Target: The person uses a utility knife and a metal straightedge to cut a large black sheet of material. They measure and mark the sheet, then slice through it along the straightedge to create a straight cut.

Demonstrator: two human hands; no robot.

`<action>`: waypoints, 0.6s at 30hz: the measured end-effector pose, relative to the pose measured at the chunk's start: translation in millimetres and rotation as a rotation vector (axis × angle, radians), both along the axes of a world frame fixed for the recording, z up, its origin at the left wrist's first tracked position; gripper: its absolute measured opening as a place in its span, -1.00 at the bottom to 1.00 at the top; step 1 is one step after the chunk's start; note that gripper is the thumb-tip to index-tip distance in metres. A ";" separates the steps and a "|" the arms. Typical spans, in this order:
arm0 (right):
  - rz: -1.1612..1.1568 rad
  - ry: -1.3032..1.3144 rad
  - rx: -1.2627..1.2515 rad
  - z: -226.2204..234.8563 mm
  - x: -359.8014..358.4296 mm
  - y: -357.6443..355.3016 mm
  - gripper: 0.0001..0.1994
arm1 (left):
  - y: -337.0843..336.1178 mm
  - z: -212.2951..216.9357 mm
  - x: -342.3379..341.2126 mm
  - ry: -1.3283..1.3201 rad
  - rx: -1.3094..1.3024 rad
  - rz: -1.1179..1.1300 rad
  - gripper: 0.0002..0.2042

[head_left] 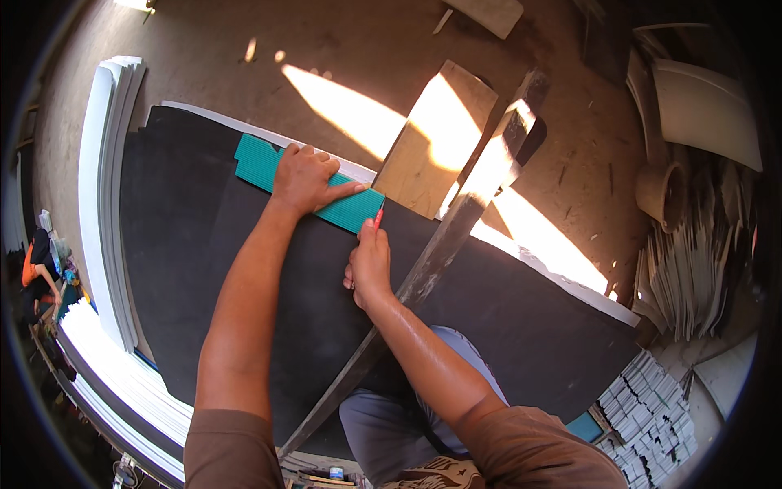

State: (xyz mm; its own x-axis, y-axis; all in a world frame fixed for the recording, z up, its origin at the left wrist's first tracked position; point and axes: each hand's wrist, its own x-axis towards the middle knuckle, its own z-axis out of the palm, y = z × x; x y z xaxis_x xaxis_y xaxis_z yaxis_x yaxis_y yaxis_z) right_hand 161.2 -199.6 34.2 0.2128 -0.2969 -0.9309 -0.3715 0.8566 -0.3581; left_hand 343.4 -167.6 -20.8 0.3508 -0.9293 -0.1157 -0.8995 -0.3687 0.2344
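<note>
A teal ribbed strip (259,160) with a notched upper edge lies along the far edge of a large black sheet (236,269). My left hand (308,181) presses on it, fingers bent over its upper edge and thumb stretched to the right. At the strip's right end, my right hand (371,262) closes around a slim red tool (378,218). Its thin dark tip meets the strip's end; I cannot tell whether it is a blade or a point.
A long worn bar (423,273) crosses the black sheet diagonally, right of my hands. A wooden board (407,175) adjoins the strip's end. White sheets (102,187) stand at left; stacked cut pieces (648,411) sit lower right. Another person (41,269) is at far left.
</note>
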 end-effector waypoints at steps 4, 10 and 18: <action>-0.035 0.038 0.088 10.1 3.8 0.5 -0.59 | 1.5 -1.8 -0.8 0.003 0.001 0.010 -0.32; 0.034 -0.056 -0.012 13.8 -21.8 25.8 -0.62 | -0.4 14.4 -5.1 0.131 0.193 0.094 -0.31; 0.207 -0.217 -0.577 -5.1 -80.5 39.9 -0.76 | 76.8 2.2 -73.9 -0.074 0.041 0.304 -0.26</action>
